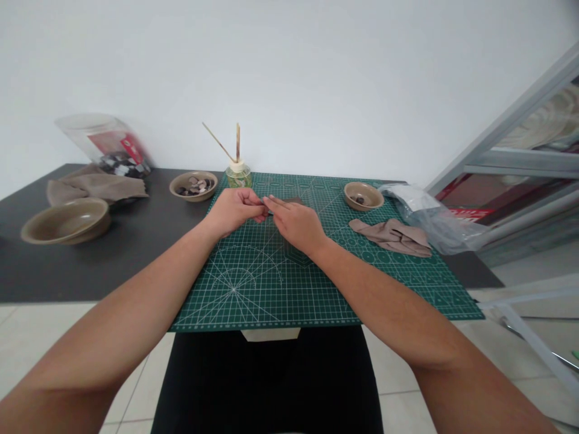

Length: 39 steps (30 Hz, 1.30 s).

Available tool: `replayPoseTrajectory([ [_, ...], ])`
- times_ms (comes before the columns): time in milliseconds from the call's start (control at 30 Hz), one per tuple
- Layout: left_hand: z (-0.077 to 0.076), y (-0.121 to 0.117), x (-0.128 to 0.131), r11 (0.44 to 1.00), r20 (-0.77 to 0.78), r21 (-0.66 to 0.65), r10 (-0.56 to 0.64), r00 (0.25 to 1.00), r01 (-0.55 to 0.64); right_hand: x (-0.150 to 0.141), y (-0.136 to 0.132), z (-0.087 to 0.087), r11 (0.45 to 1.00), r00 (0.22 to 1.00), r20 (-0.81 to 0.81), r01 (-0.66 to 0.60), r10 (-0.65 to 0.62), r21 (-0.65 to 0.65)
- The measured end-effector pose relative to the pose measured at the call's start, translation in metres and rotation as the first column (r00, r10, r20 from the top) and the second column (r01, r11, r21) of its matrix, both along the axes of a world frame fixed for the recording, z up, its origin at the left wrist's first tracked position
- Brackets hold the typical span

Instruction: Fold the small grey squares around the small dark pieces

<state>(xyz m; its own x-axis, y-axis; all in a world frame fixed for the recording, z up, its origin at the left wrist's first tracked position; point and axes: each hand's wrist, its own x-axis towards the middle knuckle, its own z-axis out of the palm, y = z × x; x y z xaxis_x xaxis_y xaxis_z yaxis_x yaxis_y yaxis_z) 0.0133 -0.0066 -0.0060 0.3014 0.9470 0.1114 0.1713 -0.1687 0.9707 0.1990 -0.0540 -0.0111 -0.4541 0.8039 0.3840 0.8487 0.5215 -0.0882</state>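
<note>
My left hand (238, 211) is closed in a pinch over the green cutting mat (253, 307). My right hand (298, 223) meets it at the fingertips, its fingers pressed together, with a small dark thing between the two hands that is mostly hidden. Just behind my right hand shows a dark brownish flat edge (294, 200), too covered to name. Beyond the left hand stands a small glass bottle (239, 175) with sticks in it.
On the left are a bowl of small dark and pale pieces (193, 187), a larger bowl (67, 223), a brown cloth (97, 187) and a tipped clear container (108, 144). On the right lie a small bowl (363, 197), another cloth (393, 236) and a plastic bag (434, 217).
</note>
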Motion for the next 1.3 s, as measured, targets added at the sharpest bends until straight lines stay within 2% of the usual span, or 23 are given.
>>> replayPoseTrajectory([
  [167,0.0,0.0,0.0,1.0,0.07,-0.017,0.023,0.997,-0.022,0.002,0.002,0.0,0.999,0.999,-0.022,0.032,-0.033,-0.01],
  [400,0.003,-0.002,-0.001,1.0,-0.014,-0.014,0.02,1.0,-0.02,-0.003,-0.001,0.0,1.0,1.0,0.023,0.001,-0.001,0.003],
  [700,0.0,0.004,-0.003,0.999,0.17,-0.049,0.014,0.985,-0.005,0.005,0.002,0.001,0.999,0.999,-0.007,0.039,-0.039,0.003],
  [800,0.0,0.005,-0.005,0.999,0.182,-0.029,0.028,0.983,-0.023,0.006,0.003,0.001,0.998,0.998,-0.009,0.065,-0.065,-0.02],
  [1067,-0.003,0.004,-0.003,0.995,0.042,0.051,-0.091,0.995,0.089,-0.002,-0.004,0.004,1.0,0.998,-0.066,0.006,-0.008,-0.03],
  [1300,-0.001,0.004,-0.005,0.985,-0.103,0.138,-0.089,0.991,0.102,-0.004,-0.005,0.003,0.999,0.999,-0.032,-0.014,0.013,-0.03],
])
